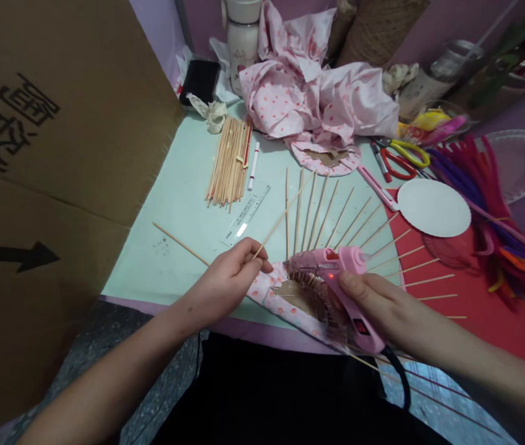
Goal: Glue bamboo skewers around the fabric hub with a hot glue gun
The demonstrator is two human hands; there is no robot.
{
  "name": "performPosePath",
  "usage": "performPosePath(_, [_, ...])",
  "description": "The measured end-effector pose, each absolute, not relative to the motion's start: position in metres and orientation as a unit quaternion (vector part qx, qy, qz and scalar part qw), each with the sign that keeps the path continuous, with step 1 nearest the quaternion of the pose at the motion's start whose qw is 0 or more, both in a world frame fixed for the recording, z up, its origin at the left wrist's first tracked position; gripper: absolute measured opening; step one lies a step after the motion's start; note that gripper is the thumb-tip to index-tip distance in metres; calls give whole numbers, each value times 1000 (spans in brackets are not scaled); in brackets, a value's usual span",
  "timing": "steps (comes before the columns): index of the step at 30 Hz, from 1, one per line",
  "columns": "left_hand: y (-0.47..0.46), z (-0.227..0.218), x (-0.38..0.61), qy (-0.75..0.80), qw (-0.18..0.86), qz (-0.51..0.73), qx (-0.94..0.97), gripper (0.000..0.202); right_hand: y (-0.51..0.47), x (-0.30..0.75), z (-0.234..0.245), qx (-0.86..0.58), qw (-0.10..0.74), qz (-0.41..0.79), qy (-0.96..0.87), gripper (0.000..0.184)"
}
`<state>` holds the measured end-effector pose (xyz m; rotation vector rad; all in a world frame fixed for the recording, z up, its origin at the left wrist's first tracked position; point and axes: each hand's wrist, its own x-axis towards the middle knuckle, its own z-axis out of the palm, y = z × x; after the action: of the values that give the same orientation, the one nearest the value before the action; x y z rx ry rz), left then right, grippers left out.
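My left hand (230, 272) pinches a thin wooden stick (285, 213) near its lower end, slanting up to the right. My right hand (378, 306) grips a pink hot glue gun (343, 272) with its nozzle pointing left at a fabric-covered cardboard hub (290, 296). Several wooden sticks (359, 225) fan out from that hub like spokes over the mint green mat (174, 210) and a red paper sheet (485, 303). The gun's black cord (399, 377) hangs off the table edge.
A bundle of sticks (230, 161), a red-and-white pen (253, 165) and a clear ruler (247, 216) lie behind. Pink floral cloth (313, 93), scissors (401, 157), a white paper disc (433, 207) and pipe cleaners (489, 198) sit right. A cardboard box (44, 173) stands left.
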<state>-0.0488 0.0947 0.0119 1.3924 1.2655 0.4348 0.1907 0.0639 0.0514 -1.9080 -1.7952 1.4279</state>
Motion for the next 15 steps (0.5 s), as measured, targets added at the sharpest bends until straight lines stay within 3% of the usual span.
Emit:
performPosePath(6, [93, 12, -49, 531, 589, 266, 548, 18, 47, 189, 57, -603, 132, 487, -618, 61])
performPosePath(11, [100, 20, -40, 524, 587, 431, 442, 11, 24, 193, 56, -575, 232, 491, -612, 52])
performPosePath(15, [114, 28, -30, 525, 594, 452, 409, 12, 0, 195, 44, -577, 264, 555, -539, 60])
